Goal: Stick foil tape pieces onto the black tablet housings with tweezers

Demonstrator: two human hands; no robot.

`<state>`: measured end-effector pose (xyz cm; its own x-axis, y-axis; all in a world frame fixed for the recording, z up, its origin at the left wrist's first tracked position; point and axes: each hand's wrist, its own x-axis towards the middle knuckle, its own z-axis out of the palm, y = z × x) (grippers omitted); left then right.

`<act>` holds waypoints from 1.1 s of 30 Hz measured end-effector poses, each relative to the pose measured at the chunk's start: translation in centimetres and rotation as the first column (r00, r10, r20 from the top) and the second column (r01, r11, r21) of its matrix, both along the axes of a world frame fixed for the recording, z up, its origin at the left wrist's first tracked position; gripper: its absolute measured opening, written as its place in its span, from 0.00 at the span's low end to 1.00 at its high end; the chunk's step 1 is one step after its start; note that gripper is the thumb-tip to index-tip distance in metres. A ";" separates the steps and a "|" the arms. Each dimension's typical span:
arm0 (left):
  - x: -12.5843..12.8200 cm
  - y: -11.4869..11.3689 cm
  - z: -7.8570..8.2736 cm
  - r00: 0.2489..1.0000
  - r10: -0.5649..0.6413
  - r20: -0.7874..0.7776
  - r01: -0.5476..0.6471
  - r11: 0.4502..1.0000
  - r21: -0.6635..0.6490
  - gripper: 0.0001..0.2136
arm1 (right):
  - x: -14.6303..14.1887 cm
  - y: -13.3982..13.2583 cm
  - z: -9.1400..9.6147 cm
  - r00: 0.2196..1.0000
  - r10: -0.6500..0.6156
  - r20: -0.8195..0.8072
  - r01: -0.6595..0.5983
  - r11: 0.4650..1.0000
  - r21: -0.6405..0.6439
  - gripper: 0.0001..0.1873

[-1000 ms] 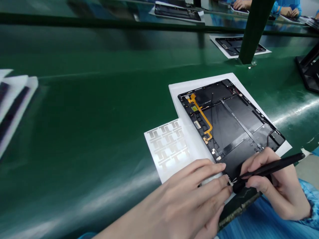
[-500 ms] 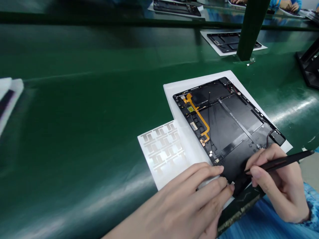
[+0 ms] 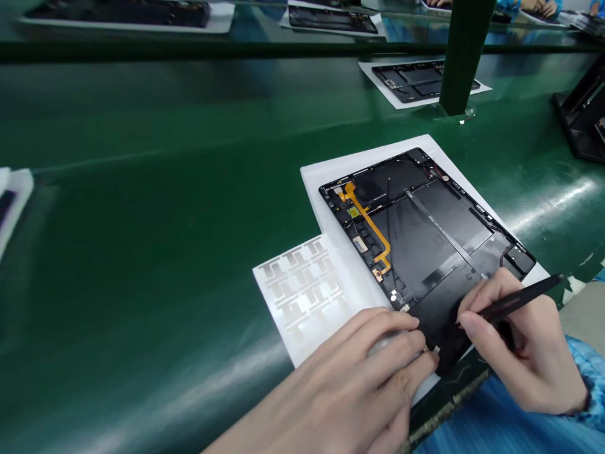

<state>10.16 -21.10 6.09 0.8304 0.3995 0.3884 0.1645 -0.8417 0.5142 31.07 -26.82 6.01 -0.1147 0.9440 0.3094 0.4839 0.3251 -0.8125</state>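
Observation:
A black tablet housing (image 3: 425, 233) lies open on white paper, with an orange flex cable (image 3: 373, 228) along its left side and a grey flat ribbon cable (image 3: 442, 230) across its middle. My left hand (image 3: 363, 372) grips the housing's near left edge, fingers curled over it, thumb hidden. A tiny pale piece (image 3: 436, 350) shows by its fingertips. Between thumb and fingers, my right hand (image 3: 520, 340) holds black tweezers (image 3: 522, 299) over the near part of the housing. The tips are hard to see against the black surface.
A white sheet of grey T-shaped stickers (image 3: 302, 284) lies left of the housing. Behind stands a green post (image 3: 466, 60) beside another tablet housing (image 3: 406, 85). A black stand (image 3: 579, 126) is at far right. Co-workers' hands (image 3: 541, 6) show at the top right.
The camera view has shifted slightly, moving the housing a little left in the picture. The tweezers' rear end has come leftward and down as my right hand turns. My left hand keeps its place.

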 end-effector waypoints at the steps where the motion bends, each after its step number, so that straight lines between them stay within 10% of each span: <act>1: 0.0 0.0 -0.1 1.000 -0.003 -0.003 0.003 1.000 -0.002 0.13 | 0.2 0.0 0.0 1.000 -0.015 0.007 0.015 1.000 0.006 0.04; 17: 0.8 -0.6 -0.9 0.998 0.019 0.057 -0.024 0.996 0.090 0.14 | 1.8 -0.2 -2.1 0.904 -0.331 -0.271 0.360 0.931 0.062 0.06; 21: 1.0 5.2 1.8 0.972 0.234 -0.034 -0.233 0.972 0.020 0.14 | 1.9 -0.3 -2.2 0.919 -0.325 -0.221 0.343 0.938 0.045 0.12; 27: -1.1 17.1 1.5 0.723 0.656 -0.215 -0.685 0.721 -0.103 0.15 | 2.2 -0.2 -3.3 0.929 -0.326 -0.176 0.337 0.941 0.031 0.19; 33: -2.7 18.9 -1.4 0.709 0.645 -0.285 -0.701 0.597 -0.390 0.13 | 2.0 -0.2 -4.1 0.928 -0.325 -0.183 0.333 0.943 0.019 0.21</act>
